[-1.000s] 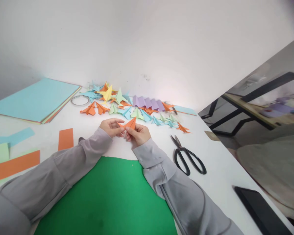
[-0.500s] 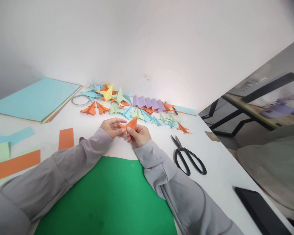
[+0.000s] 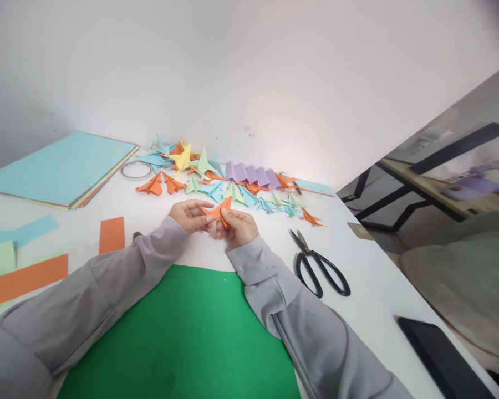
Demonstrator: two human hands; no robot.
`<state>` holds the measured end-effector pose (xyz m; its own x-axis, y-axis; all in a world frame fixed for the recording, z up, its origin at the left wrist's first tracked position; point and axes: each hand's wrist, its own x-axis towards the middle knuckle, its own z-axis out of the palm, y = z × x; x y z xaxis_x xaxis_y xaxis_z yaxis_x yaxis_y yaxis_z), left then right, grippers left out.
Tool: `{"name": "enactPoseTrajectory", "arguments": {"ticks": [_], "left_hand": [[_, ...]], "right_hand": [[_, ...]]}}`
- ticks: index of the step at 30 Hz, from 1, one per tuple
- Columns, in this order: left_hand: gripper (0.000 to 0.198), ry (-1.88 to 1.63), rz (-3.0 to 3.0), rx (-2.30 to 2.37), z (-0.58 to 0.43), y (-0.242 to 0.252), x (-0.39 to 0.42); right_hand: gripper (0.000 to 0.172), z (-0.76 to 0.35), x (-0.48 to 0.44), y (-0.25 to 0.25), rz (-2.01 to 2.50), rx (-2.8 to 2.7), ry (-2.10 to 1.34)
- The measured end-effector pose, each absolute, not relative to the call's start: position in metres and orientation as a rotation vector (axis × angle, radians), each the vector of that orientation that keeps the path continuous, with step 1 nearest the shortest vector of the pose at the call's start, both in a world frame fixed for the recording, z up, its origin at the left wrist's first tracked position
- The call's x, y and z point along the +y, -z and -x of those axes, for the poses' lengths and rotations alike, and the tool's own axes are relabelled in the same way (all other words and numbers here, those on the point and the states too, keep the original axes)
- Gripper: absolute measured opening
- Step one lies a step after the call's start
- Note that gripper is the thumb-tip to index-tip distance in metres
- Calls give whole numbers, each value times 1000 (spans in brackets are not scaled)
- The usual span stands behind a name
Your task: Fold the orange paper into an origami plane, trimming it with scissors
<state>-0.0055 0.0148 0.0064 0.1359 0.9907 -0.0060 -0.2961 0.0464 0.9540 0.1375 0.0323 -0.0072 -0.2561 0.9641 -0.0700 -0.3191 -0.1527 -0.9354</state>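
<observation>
- Nearest, the green sheet [image 3: 178, 332] lies on the white table between the forearms, just as it did a second ago.
- To the right, the dark flat device [image 3: 441, 354] and, farther in, the black-handled scissors [image 3: 322, 271] also lie unchanged, the blades slightly parted.
- Beyond the green sheet, the right hand [image 3: 242, 228] pinches the orange folded paper [image 3: 216, 210] between thumb and fingers; its thumb has shifted up and right, so a lower point now shows beneath it.
- The left hand [image 3: 188, 216] has barely moved, thumb and fingers around the paper's left tip; whether they clamp it I cannot tell.
- Farther back, the folded paper pieces [image 3: 182, 158] and purple pleated paper [image 3: 251, 174] are as before.
</observation>
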Motion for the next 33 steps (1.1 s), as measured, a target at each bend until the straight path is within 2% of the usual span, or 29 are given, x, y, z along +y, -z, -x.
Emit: {"name": "enactPoseTrajectory", "arguments": {"ticks": [8,16,26,33], "left_hand": [[42,-1186,-1013,979,5,-10,15],[29,-1229,-1041,1050,3,-10,13],[32,-1357,-826,972,4,-3,21],[36,-1264,-915,1022,7,0,21]], "right_hand": [[37,-136,34,10,913,-1070,-1567],[34,-136,31,11,890,-1156,-1507],[32,-137,32,8,864,-1049,-1564],[30,-136,32,11,863,-1075,-1530]]}}
